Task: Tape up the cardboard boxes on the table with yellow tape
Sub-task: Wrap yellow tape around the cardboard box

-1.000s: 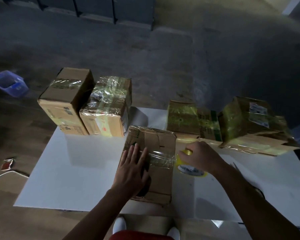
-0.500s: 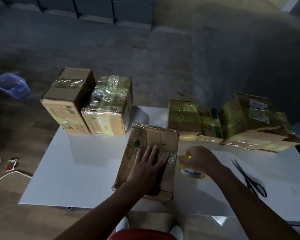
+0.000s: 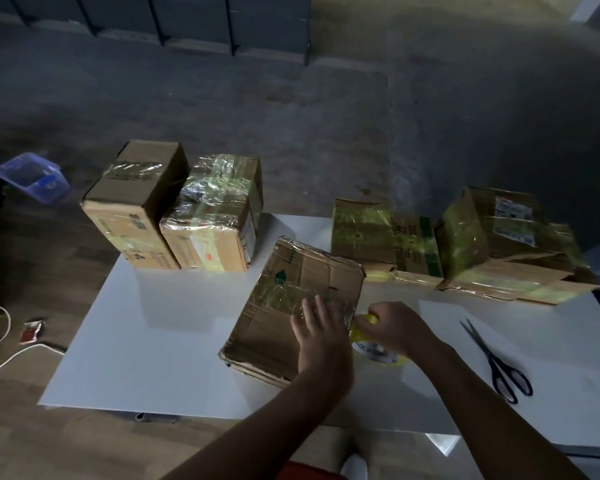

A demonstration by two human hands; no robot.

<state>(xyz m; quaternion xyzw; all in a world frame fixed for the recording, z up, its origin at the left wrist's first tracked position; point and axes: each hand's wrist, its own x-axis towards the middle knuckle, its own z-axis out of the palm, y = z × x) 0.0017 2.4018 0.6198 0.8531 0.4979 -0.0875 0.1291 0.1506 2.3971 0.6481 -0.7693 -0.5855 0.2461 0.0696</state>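
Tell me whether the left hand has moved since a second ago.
Yes. The left hand slid right along the box, toward the tape roll, judged against the table.

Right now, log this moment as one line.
phase: taping | left hand: pressed flat on near box | right hand: gripping yellow tape roll beside box | scissors: lying on table, right

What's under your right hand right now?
The tape roll, gripped by the right hand beside the flat box. Only its near rim and printed core show; the rest is covered.
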